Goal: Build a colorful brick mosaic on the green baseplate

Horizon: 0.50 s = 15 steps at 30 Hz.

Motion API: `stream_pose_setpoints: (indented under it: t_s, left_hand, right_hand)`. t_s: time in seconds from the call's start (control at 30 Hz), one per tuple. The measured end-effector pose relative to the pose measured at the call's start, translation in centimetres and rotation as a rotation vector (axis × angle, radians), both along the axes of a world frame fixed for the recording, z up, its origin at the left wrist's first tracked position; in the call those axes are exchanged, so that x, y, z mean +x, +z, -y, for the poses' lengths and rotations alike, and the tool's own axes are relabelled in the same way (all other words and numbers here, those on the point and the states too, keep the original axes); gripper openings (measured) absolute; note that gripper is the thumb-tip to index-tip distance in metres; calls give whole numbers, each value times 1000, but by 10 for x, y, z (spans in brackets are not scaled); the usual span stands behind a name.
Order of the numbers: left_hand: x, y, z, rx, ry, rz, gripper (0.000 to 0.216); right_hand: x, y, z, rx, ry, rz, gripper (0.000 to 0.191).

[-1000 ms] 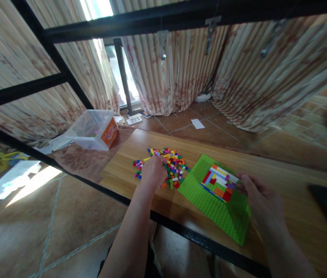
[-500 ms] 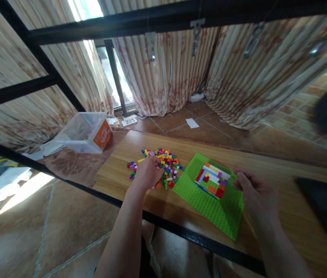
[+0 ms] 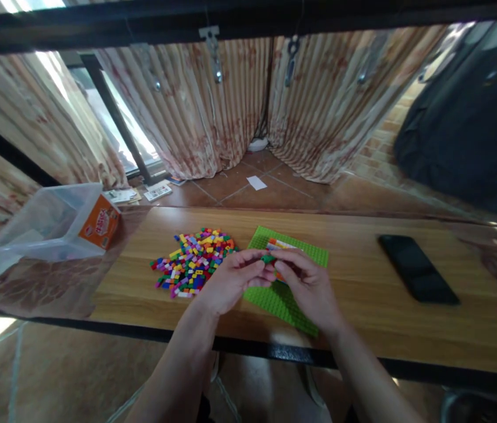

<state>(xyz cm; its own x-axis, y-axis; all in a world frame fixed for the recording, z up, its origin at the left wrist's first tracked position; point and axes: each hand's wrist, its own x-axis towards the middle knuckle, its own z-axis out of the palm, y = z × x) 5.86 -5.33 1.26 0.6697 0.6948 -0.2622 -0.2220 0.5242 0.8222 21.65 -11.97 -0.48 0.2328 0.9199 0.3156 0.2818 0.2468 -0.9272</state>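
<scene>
Between the fingertips of both hands is a small green toy brick (image 3: 268,258). My left hand (image 3: 235,275) pinches it from the left, and my right hand (image 3: 304,282) grips it from the right. Both hands are closed and held over a green studded baseplate (image 3: 281,305). A block of colourful bricks (image 3: 281,244) is built on the plate, mostly hidden behind my hands. Left of my left hand, a loose pile of small multicoloured bricks (image 3: 195,258) lies spread on the wooden table.
A black phone (image 3: 416,267) lies on the wooden table (image 3: 354,311) at the right. On the floor at the left stands a clear plastic box (image 3: 67,229) with an orange label. A black metal bar (image 3: 248,26) crosses above; curtains (image 3: 226,111) hang behind.
My left hand has left the brick pile and come over the baseplate with a green brick. My right hand has moved from the plate's right edge to meet it. The view has turned right.
</scene>
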Motion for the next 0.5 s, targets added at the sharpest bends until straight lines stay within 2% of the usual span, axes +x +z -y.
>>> stream_pose_setpoints:
  t_s: [0.2,0.33,0.5]
  left_hand:
    - [17,-4,7,16,38,7,29]
    - [22,-5,8,121,16,-52,30]
    - [27,-7,8,196,71,-96,25]
  right_hand:
    - [4,-3,-1,-44,-97,-175,14]
    - [5,-3,-1,-78,-164,-219,18]
    - [8,-3,3,-111,-106,-226,24]
